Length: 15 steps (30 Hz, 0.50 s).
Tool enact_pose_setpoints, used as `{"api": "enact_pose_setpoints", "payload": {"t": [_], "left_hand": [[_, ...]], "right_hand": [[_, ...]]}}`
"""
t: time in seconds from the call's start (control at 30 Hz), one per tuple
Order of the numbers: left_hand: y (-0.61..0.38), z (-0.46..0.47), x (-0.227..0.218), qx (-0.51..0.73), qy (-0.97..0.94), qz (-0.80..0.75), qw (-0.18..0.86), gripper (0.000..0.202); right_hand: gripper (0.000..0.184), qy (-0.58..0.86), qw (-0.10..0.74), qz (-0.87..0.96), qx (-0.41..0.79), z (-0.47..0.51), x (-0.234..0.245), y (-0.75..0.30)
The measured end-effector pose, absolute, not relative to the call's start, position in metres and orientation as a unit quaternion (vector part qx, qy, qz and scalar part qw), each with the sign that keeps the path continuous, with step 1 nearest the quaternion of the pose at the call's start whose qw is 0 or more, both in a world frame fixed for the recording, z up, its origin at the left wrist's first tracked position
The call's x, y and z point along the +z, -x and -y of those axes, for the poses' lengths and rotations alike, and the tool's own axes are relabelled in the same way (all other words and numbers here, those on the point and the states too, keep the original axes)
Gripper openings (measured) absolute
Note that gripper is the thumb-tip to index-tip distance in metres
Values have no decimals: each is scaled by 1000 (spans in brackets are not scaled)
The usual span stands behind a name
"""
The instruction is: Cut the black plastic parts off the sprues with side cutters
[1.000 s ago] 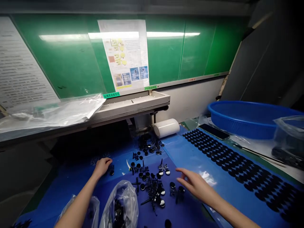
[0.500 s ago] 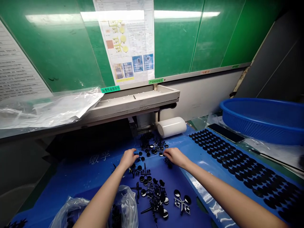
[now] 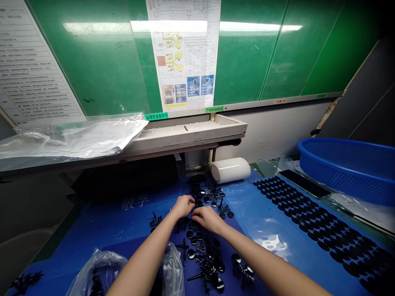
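A person's bare hands drew close together over a blue-covered surface (image 3: 101,234) strewn with black plastic parts (image 3: 219,266), many of them discs joined to thin branching frames. The left hand (image 3: 184,206) and the right hand (image 3: 208,218) were just beside each other, low among the parts, with fingers curled inward. Whether either pinched a part could not be told, as the fingertips were partly hidden and the pieces around them were dark. Loose parts lay beyond the hands, toward a white roll (image 3: 231,170), while a denser tangle spread on the near side; a few pieces sat apart to the left. Clear plastic bags (image 3: 174,269) stood at the near edge, partly behind the left arm (image 3: 142,263). To the right, black discs (image 3: 313,235) lay in close, even rows, near a dark, phone-like slab (image 3: 304,183) and a blue basin (image 3: 336,174). At the back, a green board (image 3: 247,61) bore printed sheets (image 3: 191,53) above a narrow shelf (image 3: 194,133).
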State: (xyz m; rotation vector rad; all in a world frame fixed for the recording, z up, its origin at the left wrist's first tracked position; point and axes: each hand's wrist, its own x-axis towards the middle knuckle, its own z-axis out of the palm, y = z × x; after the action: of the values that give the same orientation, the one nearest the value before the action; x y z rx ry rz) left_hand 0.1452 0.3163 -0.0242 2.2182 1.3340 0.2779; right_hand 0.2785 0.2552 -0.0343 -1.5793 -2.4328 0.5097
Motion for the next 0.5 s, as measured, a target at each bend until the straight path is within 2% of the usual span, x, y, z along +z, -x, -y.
{"api": "enact_pose_setpoints", "payload": {"t": [0.13, 0.3, 0.5], "left_hand": [[-118, -302, -15, 102, -817, -489, 289, 29], [-88, -278, -13, 41, -820, -468, 327, 26], [-116, -262, -20, 71, -804, -490, 329, 20]], "right_hand": [[14, 562, 99, 805, 162, -261, -31, -309], [17, 613, 94, 770, 149, -265, -26, -344], [24, 639, 92, 753, 124, -262, -12, -341]]}}
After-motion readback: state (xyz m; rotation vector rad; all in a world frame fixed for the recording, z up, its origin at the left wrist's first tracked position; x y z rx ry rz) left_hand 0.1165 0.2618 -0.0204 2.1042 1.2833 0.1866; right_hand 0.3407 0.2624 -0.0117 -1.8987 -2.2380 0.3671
